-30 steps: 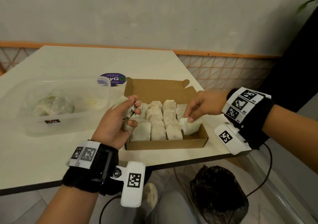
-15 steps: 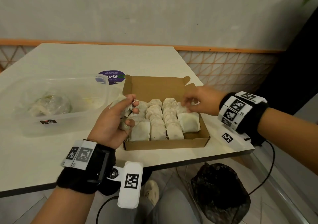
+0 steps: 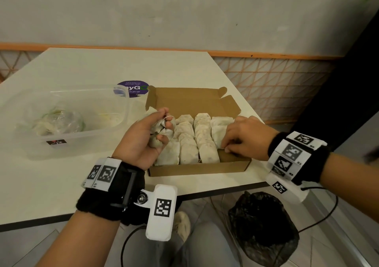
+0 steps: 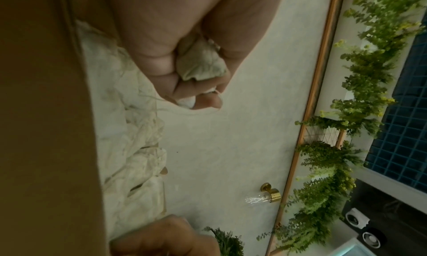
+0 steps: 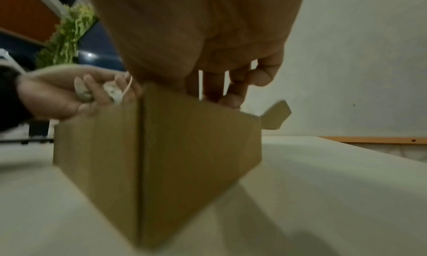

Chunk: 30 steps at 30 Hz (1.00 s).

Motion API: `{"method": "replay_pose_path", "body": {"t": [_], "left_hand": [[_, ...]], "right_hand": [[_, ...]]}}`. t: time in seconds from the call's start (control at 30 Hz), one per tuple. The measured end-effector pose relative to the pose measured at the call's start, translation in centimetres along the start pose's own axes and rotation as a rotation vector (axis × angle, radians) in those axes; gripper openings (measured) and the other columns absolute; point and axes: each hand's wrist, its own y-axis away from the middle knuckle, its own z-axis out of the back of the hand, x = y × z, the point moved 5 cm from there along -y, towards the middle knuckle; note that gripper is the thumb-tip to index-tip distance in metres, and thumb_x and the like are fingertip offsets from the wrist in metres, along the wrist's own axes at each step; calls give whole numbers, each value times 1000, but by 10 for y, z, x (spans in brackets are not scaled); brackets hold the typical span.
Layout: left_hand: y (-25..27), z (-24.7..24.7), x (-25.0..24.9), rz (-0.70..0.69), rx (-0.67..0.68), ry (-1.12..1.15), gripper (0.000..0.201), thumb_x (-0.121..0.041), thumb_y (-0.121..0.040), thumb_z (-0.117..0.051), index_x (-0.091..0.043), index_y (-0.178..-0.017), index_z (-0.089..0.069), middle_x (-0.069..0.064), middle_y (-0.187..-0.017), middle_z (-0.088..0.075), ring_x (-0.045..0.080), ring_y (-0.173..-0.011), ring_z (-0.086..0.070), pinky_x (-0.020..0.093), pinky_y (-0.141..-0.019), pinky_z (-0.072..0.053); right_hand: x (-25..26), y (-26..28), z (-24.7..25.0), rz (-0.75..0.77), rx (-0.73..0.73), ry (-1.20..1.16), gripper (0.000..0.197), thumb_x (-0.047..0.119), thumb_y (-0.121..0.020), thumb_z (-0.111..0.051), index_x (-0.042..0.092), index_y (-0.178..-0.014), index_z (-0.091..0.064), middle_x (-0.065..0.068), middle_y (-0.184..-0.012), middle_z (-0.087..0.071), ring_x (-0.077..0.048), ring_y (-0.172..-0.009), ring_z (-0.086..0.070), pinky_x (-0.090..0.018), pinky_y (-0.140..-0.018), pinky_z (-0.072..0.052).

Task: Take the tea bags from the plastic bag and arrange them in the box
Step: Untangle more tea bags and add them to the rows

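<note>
Head view, box: brown cardboard box (image 3: 196,167) lies open on the table (image 3: 102,70), lid flap up at its 12 o'clock side.
Head view, tea bags: rows of tea bags (image 3: 187,141) lie packed inside the box, three full columns and a shorter one at 3 o'clock.
Head view, left hand: left hand (image 3: 143,139) at the box's 9 o'clock edge, fingers curled round a bunch of tea bags (image 3: 162,131).
Head view, right hand: right hand (image 3: 244,137) over the box's 3 o'clock side, fingers bent down onto the last column; whether they pinch a bag cannot be told.
Head view, plastic bag: crumpled plastic bag (image 3: 59,121) sits in a clear tub (image 3: 86,141) at 9 o'clock of the box, well apart.
Left wrist view, grip: fingers (image 4: 189,93) closed tightly on the bunch, a string trailing out.
Right wrist view, fingers: fingertips (image 5: 228,99) reach over the box wall (image 5: 189,150) into the interior; what they touch is hidden.
</note>
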Motion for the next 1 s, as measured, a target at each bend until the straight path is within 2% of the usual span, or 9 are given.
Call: {"method": "replay_pose_path", "body": {"t": [0.1,0.2,0.3,0.4,0.5,0.6,0.73,0.87,1.0], "left_hand": [[2,-9,3,100,44,99,15,-29,-88,-54,-14,-86,-57,-1,-73,-59,5,-63,-59,9,-37,-37],[0,-23,11,207,73,240,31,-38,-92,-50,-8,-90,-59,9,-89,-61,17,-81,-61,14,-42,-45],[-3,-34,21,257,98,295,42,-42,-98,-37,-7,-113,-55,12,-105,-59,23,-89,-60,26,-63,-55],[-4,-41,28,300,133,345,46,-43,-99,-32,-10,-127,-48,7,-109,-57,23,-99,-59,33,-82,-52],[-2,-43,29,262,153,305,41,-42,-100,-31,-10,-118,-48,12,-99,-62,26,-90,-63,34,-82,-50],[-2,-34,28,214,109,260,36,-35,-101,-34,-8,-109,-55,15,-106,-65,25,-89,-65,41,-83,-54],[-6,-24,25,176,26,196,18,-25,-97,-45,-11,-96,-56,3,-74,-57,12,-66,-55,26,-64,-56],[-4,-32,22,111,45,-116,27,-44,-85,-63,-18,-84,-59,-5,-62,-46,5,-54,-43,15,-52,-44],[-5,-42,22,46,43,-289,10,-25,-84,-70,-18,-81,-64,-5,-65,-49,4,-54,-42,12,-50,-38]], "right_hand": [[8,5,24,-36,-167,-311,9,24,-81,-68,27,-89,-71,17,-80,-60,-1,-73,-49,-14,-71,-35],[29,10,48,-9,-350,-530,11,26,-79,-71,26,-90,-70,12,-78,-60,-2,-69,-52,-8,-63,-37],[60,9,52,81,-342,-571,27,30,-75,-74,24,-99,-66,9,-87,-57,0,-72,-48,-7,-66,-37],[71,2,40,72,-313,-529,40,37,-73,-74,25,-109,-62,9,-95,-52,3,-79,-47,-9,-73,-39],[64,-5,36,-4,-374,-664,18,20,-77,-73,19,-94,-67,8,-87,-57,0,-72,-50,-12,-70,-40],[48,-6,35,-90,-383,-1100,14,5,-78,-70,16,-86,-67,8,-80,-65,-2,-71,-59,-13,-67,-48],[37,-4,31,-133,-388,-1625,23,-10,-78,-61,9,-90,-63,-3,-79,-67,-14,-73,-69,-21,-65,-57],[33,-4,31,-145,-460,-1547,41,-15,-76,-61,16,-102,-58,-4,-89,-57,-16,-76,-66,-22,-68,-56],[40,-2,33,-106,-510,-1085,53,-9,-77,-63,29,-112,-50,2,-100,-55,-6,-81,-61,-24,-75,-54]]}}
